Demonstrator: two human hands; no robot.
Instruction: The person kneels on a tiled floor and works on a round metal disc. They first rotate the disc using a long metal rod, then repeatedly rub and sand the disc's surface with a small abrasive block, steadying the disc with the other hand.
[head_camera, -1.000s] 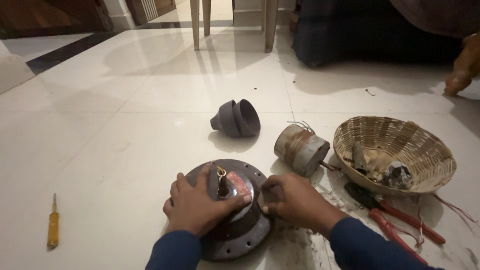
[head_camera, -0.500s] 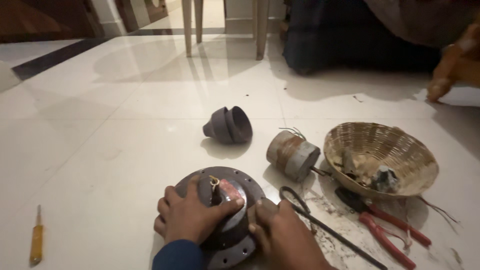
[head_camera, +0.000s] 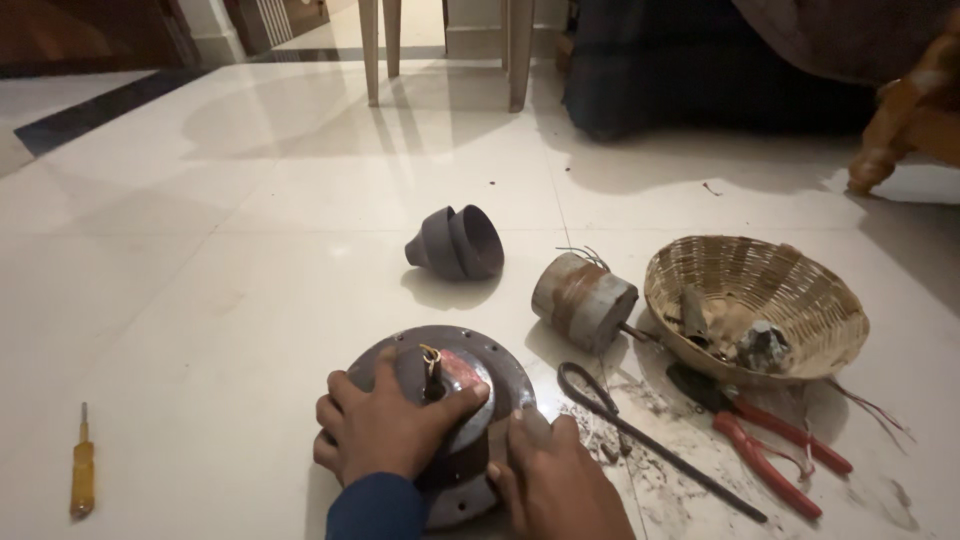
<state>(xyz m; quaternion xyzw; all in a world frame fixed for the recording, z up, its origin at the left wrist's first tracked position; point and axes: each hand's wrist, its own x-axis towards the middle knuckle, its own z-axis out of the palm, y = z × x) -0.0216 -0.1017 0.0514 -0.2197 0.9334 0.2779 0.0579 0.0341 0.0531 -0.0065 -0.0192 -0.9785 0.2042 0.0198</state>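
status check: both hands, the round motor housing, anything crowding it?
Left hand flat on motor housing top, by its shaft. Right hand on the rim. Black bent rod lies close on the right; red pliers beyond.
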